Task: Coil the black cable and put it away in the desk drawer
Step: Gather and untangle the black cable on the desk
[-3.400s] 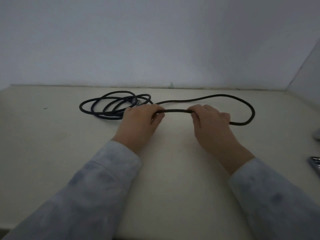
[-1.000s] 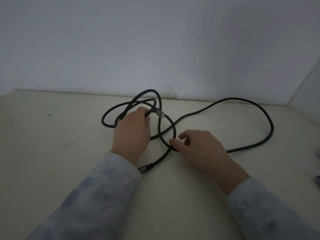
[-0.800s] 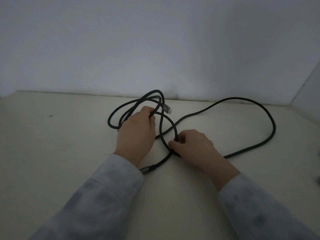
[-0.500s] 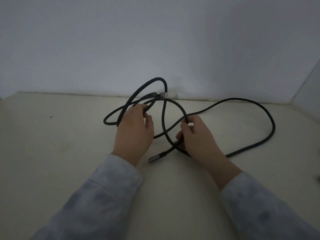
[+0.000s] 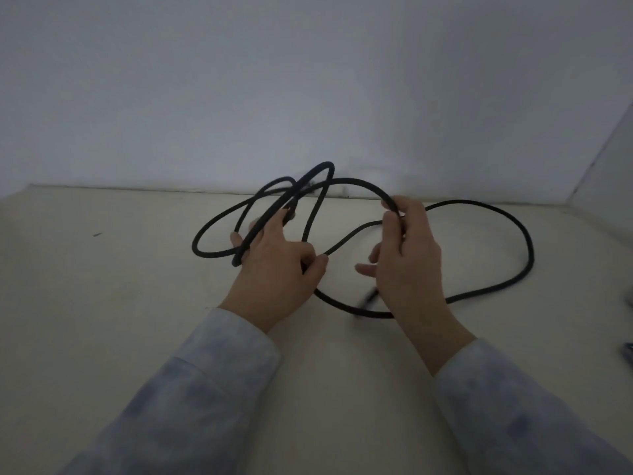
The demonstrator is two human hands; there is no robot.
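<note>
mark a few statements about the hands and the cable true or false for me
1. The right hand pinches the black cable. True.
2. The left hand is flat and holds nothing. False: it holds several loops of the cable.
3. A long slack loop lies on the desk to the right of the right hand. True.
4. The cable is wound into one tight bundle. False: its loops are loose and uneven.
5. An open drawer is in view. False: no drawer shows.

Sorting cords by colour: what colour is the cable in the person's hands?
The cable is plain black, seen best in the head view.
</note>
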